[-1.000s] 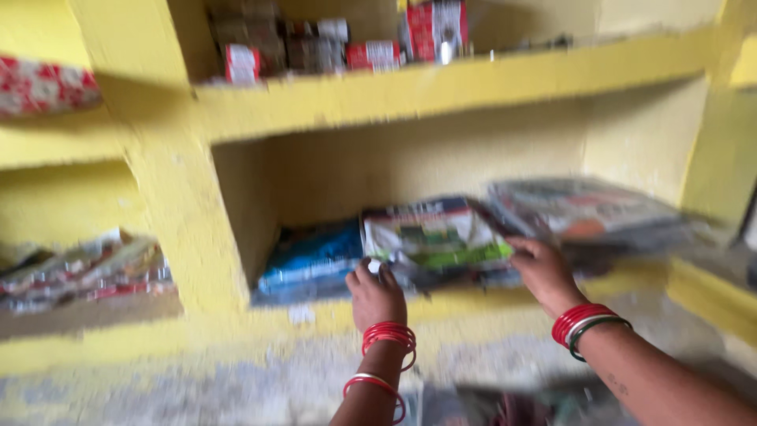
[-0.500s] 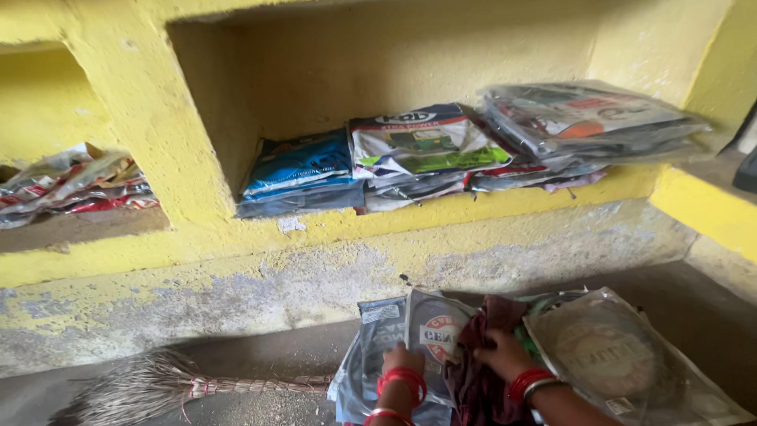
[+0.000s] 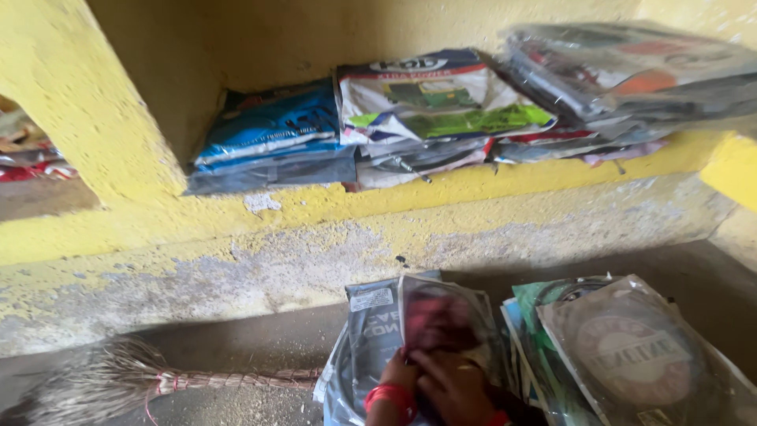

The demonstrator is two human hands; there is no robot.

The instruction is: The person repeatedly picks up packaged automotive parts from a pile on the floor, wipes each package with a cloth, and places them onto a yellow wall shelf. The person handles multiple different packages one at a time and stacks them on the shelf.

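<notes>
At the bottom of the view my left hand (image 3: 397,377), with red bangles at the wrist, grips the lower left edge of a clear plastic packet (image 3: 443,314) with something dark red inside. My right hand (image 3: 457,386) lies over the packet's lower part, fingers curled on it. The packet stands tilted on top of a dark grey packet (image 3: 369,322) that rests on the floor. My wrists are cut off by the frame's lower edge.
More flat packets (image 3: 639,347) lie on the floor to the right. A broom (image 3: 118,383) lies on the floor at left. Above, a yellow wall niche holds a blue packet (image 3: 268,130), a white and green one (image 3: 434,99) and clear ones (image 3: 631,71) over a yellow ledge (image 3: 315,209).
My hands have come down from the niche shelf to the packets on the floor. The view has tilted down and moved closer, and my hands now sit on the clear packet.
</notes>
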